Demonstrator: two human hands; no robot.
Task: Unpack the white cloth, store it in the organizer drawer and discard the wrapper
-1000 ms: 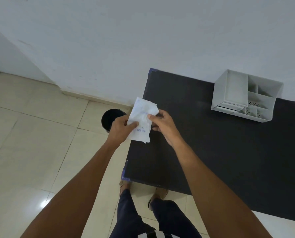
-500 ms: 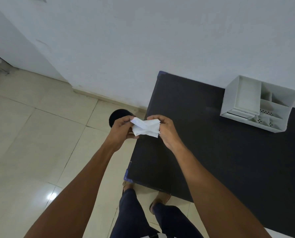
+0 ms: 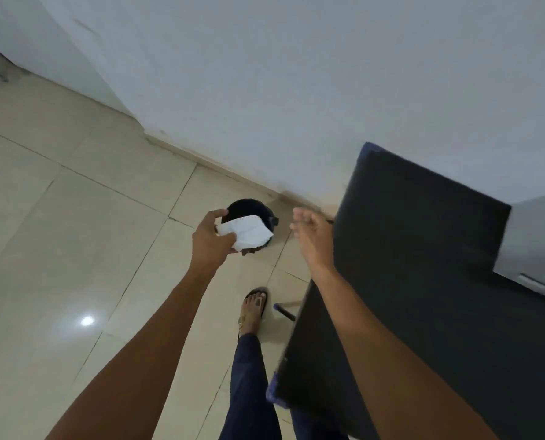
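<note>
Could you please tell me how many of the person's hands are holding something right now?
1. The left hand grips the white wrapper above the black bin on the floor. The right hand is empty, loosely curled beside the table edge.

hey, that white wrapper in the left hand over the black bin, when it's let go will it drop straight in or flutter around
The white wrapper looks thin and creased, pinched by the left hand, so it is probably very light and floppy. Likely it flutters rather than drops straight. It seems to sit over the black bin, so it should probably still land inside.
</note>
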